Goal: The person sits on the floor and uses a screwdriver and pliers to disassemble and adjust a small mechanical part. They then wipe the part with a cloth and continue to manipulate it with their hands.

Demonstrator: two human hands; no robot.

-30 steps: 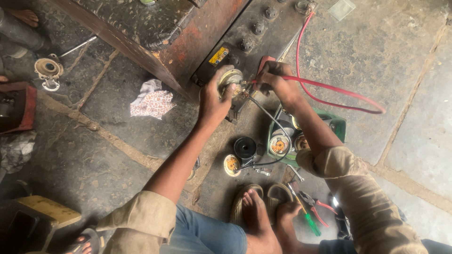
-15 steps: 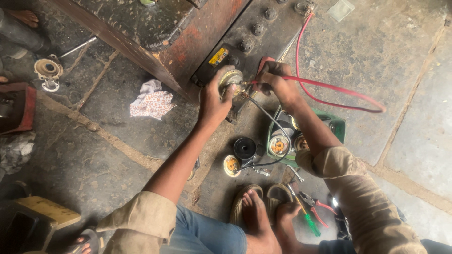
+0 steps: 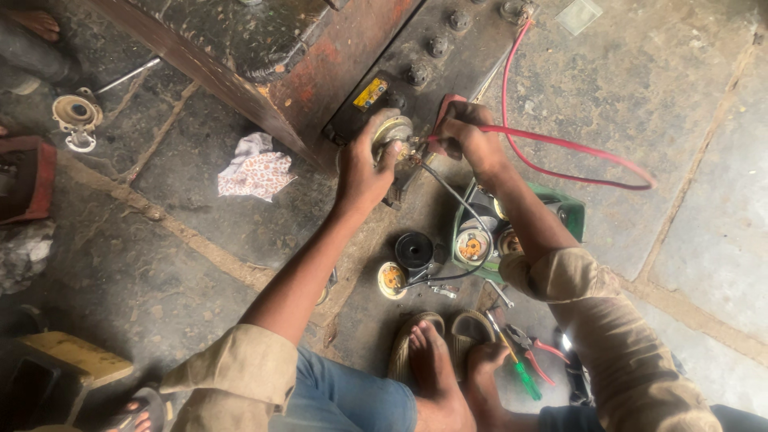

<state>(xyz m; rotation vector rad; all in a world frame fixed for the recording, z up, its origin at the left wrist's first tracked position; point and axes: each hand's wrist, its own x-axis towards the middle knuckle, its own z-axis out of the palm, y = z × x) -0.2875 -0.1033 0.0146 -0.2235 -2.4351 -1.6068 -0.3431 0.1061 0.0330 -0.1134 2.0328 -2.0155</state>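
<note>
A round, pale metal motor part (image 3: 394, 132) sits upper centre; a red cable (image 3: 560, 144) loops rightward from it.

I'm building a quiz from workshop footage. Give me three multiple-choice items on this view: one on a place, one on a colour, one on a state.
1. Where does the crumpled cloth lie?
A. on the stone floor, left of the left hand
B. in the green tray
C. over the feet

2. What colour is the cable at the right hand?
A. blue
B. red
C. yellow

3. What is the left hand doing?
A. resting open on the knee
B. holding pliers
C. gripping a round metal part

Answers: 1 A, the cloth sits on bare floor; 2 B, a red loop runs from the hand; 3 C, fingers wrap the part.
</note>
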